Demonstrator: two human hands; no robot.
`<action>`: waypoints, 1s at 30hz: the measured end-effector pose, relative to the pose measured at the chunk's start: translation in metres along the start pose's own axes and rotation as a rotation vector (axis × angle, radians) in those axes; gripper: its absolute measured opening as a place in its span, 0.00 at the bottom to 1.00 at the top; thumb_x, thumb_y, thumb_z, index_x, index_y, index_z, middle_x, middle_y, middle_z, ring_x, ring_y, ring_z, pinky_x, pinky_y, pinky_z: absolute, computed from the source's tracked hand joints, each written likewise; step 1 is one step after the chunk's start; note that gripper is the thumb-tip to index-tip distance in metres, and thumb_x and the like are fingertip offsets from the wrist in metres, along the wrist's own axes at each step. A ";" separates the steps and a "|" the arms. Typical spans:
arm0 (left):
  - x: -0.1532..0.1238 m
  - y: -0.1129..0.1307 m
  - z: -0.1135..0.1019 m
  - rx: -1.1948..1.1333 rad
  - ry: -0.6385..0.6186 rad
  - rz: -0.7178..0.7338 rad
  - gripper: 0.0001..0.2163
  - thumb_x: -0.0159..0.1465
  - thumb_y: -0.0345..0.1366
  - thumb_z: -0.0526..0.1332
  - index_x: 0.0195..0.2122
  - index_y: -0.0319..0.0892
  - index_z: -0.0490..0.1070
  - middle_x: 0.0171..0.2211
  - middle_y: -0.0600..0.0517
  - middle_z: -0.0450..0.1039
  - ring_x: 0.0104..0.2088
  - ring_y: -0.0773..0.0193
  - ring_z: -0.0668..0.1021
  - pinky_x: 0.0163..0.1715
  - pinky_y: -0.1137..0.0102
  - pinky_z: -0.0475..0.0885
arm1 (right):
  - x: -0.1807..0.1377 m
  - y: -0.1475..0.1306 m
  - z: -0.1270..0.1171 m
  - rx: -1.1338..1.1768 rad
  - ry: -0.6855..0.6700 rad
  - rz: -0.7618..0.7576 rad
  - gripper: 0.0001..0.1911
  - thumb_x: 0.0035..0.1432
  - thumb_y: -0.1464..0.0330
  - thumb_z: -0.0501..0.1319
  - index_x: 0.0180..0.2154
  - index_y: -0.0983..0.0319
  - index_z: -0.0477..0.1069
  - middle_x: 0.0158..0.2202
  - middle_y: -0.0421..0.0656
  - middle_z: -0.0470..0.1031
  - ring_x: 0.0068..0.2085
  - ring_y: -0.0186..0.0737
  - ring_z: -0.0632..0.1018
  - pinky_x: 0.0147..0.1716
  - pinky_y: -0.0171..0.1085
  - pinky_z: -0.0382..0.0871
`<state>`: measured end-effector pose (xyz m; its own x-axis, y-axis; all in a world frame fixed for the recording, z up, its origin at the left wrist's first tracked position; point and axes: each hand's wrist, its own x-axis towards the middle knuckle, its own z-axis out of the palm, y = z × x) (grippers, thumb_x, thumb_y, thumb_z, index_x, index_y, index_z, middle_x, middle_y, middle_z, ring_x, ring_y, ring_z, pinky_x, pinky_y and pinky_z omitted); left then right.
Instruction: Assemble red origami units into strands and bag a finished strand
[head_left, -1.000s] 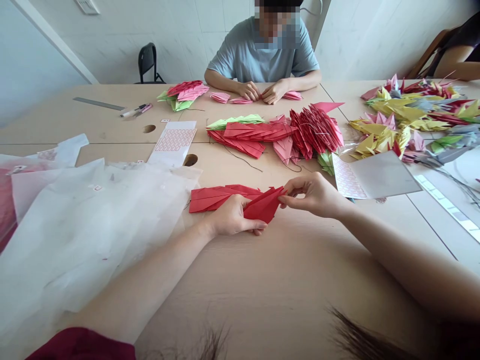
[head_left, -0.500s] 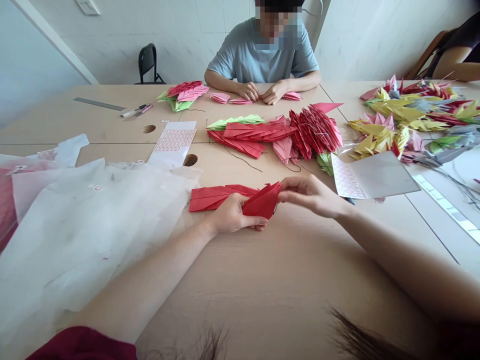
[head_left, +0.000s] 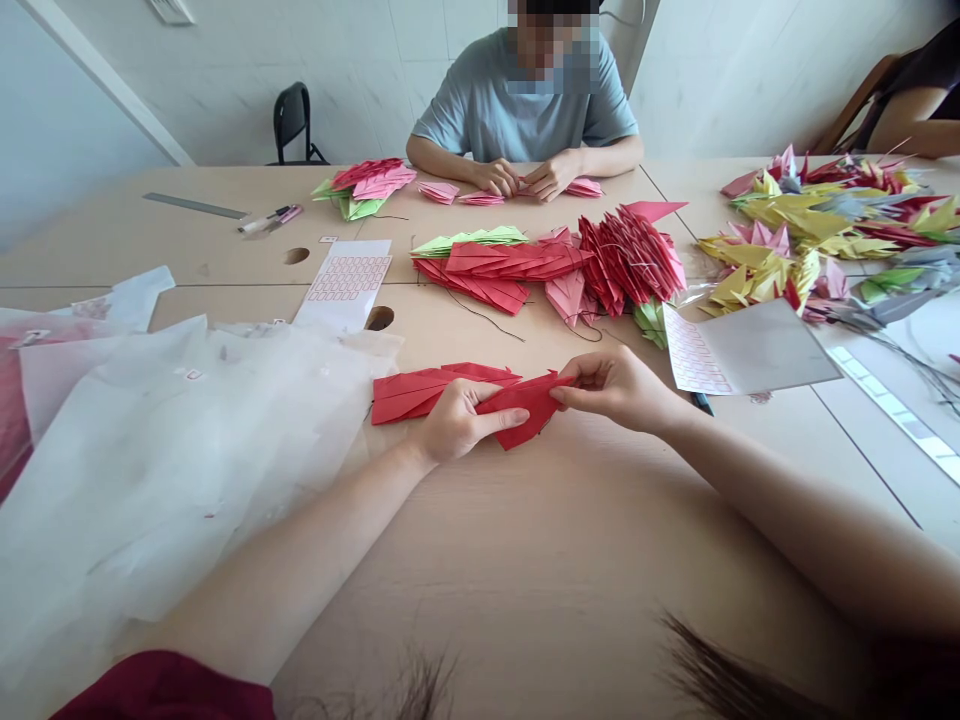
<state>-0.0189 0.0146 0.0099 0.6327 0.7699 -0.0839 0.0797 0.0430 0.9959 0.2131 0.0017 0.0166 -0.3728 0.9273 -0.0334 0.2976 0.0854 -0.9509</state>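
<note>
My left hand (head_left: 452, 422) is closed on a red folded paper crane (head_left: 529, 410), with the thumb lying across its near face. At its upper right corner, the finger and thumb of my right hand (head_left: 616, 388) pinch the same red paper. A flat row of overlapping red folded cranes (head_left: 409, 392) lies on the table behind and left of my left hand. A short dark thread end shows at that row's left end. My left fingers behind the paper are hidden.
Beyond my hands lie strung red paper cranes (head_left: 630, 262) and a green row (head_left: 469, 243). Translucent bags (head_left: 180, 440) cover the left side. A printed card (head_left: 346, 280), a folded card (head_left: 757, 350) and colourful cranes (head_left: 780, 240) are around. A person (head_left: 525, 110) sits opposite, handling pink paper.
The red crane in my hands has tilted and its face has turned flatter. My right fingers now pinch its corner more closely. The row on the table has shifted slightly left.
</note>
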 end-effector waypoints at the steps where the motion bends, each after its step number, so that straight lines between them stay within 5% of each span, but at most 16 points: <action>1: 0.000 0.001 0.000 -0.003 -0.005 -0.016 0.08 0.59 0.38 0.67 0.27 0.39 0.75 0.26 0.54 0.74 0.27 0.69 0.73 0.28 0.74 0.68 | 0.000 -0.001 -0.003 0.002 0.004 0.012 0.12 0.53 0.60 0.66 0.31 0.63 0.78 0.28 0.43 0.79 0.27 0.35 0.76 0.24 0.33 0.68; 7: 0.000 -0.001 0.000 0.041 0.016 -0.015 0.10 0.59 0.40 0.67 0.27 0.39 0.76 0.26 0.53 0.75 0.26 0.68 0.74 0.26 0.73 0.69 | 0.001 -0.005 -0.019 -0.027 -0.031 -0.015 0.09 0.56 0.64 0.65 0.31 0.62 0.79 0.28 0.43 0.80 0.29 0.36 0.78 0.28 0.33 0.72; 11: 0.002 -0.011 -0.001 0.205 0.223 0.140 0.11 0.59 0.42 0.67 0.36 0.39 0.79 0.29 0.50 0.78 0.28 0.64 0.78 0.27 0.71 0.73 | 0.000 -0.005 -0.023 -0.098 0.057 -0.104 0.09 0.59 0.64 0.62 0.33 0.62 0.79 0.29 0.43 0.80 0.31 0.37 0.79 0.30 0.35 0.73; 15: 0.004 -0.017 -0.002 0.435 0.391 0.424 0.10 0.60 0.39 0.67 0.40 0.43 0.80 0.36 0.48 0.79 0.37 0.61 0.79 0.32 0.70 0.76 | -0.003 -0.008 -0.020 -0.316 0.268 -0.440 0.07 0.59 0.66 0.63 0.39 0.60 0.76 0.36 0.44 0.79 0.37 0.40 0.78 0.36 0.40 0.73; 20: 0.003 -0.015 -0.002 0.542 0.464 0.579 0.03 0.60 0.35 0.67 0.34 0.44 0.80 0.30 0.50 0.74 0.31 0.66 0.76 0.24 0.73 0.70 | -0.007 -0.013 -0.009 -0.583 0.410 -0.910 0.20 0.49 0.63 0.71 0.43 0.58 0.69 0.43 0.46 0.75 0.45 0.47 0.77 0.43 0.47 0.73; 24: 0.002 -0.014 -0.002 0.488 0.422 0.549 0.03 0.61 0.34 0.66 0.32 0.42 0.78 0.30 0.50 0.76 0.33 0.64 0.77 0.28 0.72 0.72 | -0.008 -0.013 0.001 -0.739 0.561 -0.946 0.18 0.51 0.67 0.70 0.42 0.56 0.67 0.44 0.44 0.74 0.43 0.45 0.77 0.42 0.47 0.72; 30: 0.002 -0.014 -0.001 0.476 0.424 0.534 0.05 0.61 0.37 0.66 0.31 0.41 0.78 0.28 0.51 0.76 0.30 0.66 0.76 0.28 0.72 0.71 | -0.009 -0.013 0.008 -0.696 0.607 -0.916 0.20 0.53 0.72 0.68 0.45 0.56 0.64 0.44 0.45 0.73 0.45 0.46 0.76 0.42 0.47 0.73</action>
<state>-0.0199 0.0161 -0.0045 0.3412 0.7890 0.5109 0.2288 -0.5969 0.7690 0.2057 -0.0111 0.0269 -0.2819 0.4316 0.8569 0.6069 0.7720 -0.1891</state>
